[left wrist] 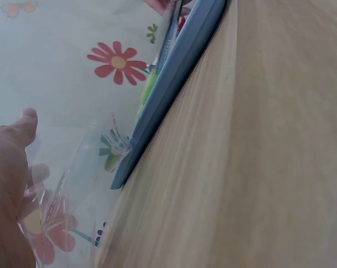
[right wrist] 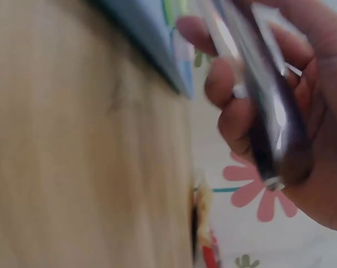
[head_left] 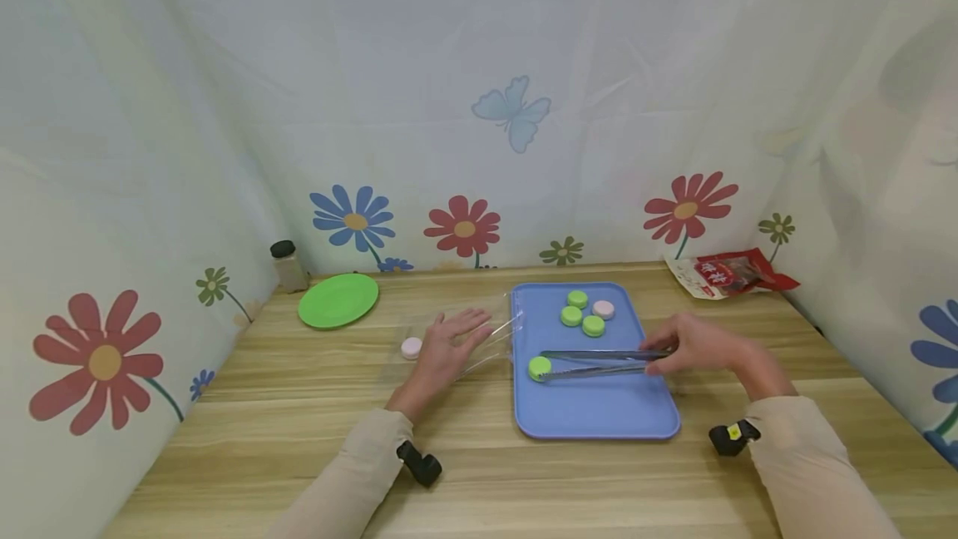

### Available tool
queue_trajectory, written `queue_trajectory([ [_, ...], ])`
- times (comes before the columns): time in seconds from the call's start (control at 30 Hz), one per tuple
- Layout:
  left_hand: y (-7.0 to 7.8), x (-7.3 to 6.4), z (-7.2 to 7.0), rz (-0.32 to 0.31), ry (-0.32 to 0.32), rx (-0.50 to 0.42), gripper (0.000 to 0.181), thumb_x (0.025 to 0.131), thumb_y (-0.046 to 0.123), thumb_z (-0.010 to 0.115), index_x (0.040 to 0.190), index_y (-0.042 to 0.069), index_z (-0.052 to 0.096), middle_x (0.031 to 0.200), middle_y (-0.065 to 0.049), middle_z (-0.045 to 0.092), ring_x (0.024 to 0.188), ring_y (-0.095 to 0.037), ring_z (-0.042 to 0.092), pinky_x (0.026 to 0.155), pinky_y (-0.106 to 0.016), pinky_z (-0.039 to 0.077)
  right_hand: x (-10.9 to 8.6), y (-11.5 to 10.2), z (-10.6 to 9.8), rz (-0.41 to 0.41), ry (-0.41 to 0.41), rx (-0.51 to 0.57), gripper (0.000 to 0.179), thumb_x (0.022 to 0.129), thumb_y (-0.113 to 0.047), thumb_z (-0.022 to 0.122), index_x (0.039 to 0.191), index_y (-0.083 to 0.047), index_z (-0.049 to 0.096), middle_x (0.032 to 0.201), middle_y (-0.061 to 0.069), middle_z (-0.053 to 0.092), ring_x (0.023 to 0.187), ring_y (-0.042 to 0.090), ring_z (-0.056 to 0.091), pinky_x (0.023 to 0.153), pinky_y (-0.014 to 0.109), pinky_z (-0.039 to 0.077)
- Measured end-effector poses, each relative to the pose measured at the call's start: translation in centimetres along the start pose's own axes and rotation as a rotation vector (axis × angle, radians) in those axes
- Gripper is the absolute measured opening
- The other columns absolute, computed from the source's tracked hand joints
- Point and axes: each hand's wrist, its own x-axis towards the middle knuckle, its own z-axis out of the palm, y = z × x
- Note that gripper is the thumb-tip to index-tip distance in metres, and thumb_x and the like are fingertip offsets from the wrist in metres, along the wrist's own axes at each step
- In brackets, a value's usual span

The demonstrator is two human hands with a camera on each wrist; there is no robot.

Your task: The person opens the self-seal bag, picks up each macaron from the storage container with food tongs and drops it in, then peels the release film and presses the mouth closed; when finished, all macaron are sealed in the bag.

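My right hand [head_left: 696, 346] grips metal tongs [head_left: 599, 354], which point left across the blue tray [head_left: 599, 414]. Their tips are at a green macaron [head_left: 540, 368] near the tray's left edge. Farther back on the tray lie several more green macarons [head_left: 594, 325] and one pink macaron [head_left: 603, 309]. Left of the tray, my left hand [head_left: 449, 345] rests at a clear plastic bag [head_left: 494, 348], fingers extended. Through the plastic in the left wrist view, part of the fingers [left wrist: 37, 174] shows. Another pink macaron [head_left: 411, 348] lies left of that hand, seemingly within the bag.
A green plate [head_left: 339, 300] sits at the back left, next to a jar with a black lid [head_left: 288, 266]. At the back right lies a red and white food packet [head_left: 729, 273]. A flower-printed curtain [head_left: 404, 90] hangs behind the wooden table [head_left: 494, 489].
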Motion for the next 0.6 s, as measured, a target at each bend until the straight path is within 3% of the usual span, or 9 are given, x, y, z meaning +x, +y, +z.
queue_trajectory([
  [0.07,0.0,0.0,0.0,-0.003,-0.003,0.001,0.034,0.096,0.029,0.069,0.126,0.013,0.071,0.131,-0.007,0.065,0.129,-0.032,0.055,0.119,-0.06,0.012,0.0,0.3,0.2,0.038,-0.001,0.009,0.044,0.085,-0.027,0.082,0.116,0.003,0.072,0.103,0.004,0.074,0.084,0.013,0.066,0.073,0.025,0.056],
  [0.17,0.0,0.0,0.0,-0.003,-0.005,0.007,0.034,0.096,0.029,0.069,0.127,0.013,0.07,0.131,-0.008,0.065,0.129,-0.032,0.055,0.118,-0.06,0.012,0.0,0.5,0.4,0.069,0.003,0.016,0.048,0.082,-0.028,0.084,0.116,0.003,0.072,0.095,0.004,0.072,0.071,0.013,0.062,0.06,0.024,0.052],
  [0.33,0.1,0.0,-0.1,0.001,-0.004,0.016,0.034,0.097,0.027,0.069,0.127,0.012,0.07,0.13,-0.011,0.065,0.129,-0.032,0.055,0.118,-0.062,0.012,0.2,0.5,0.3,0.041,0.002,0.007,0.045,0.079,-0.028,0.087,0.11,0.002,0.074,0.08,0.003,0.066,0.053,0.01,0.05,0.046,0.022,0.042],
  [0.6,0.1,0.0,-0.1,-0.027,-0.022,0.029,0.035,0.097,0.033,0.068,0.127,0.016,0.07,0.132,0.0,0.064,0.131,-0.026,0.054,0.119,-0.058,0.012,0.4,1.3,0.5,-0.048,0.003,-0.044,0.043,0.078,-0.03,0.087,0.105,0.0,0.075,0.088,-0.001,0.071,0.075,0.008,0.06,0.067,0.024,0.053],
])
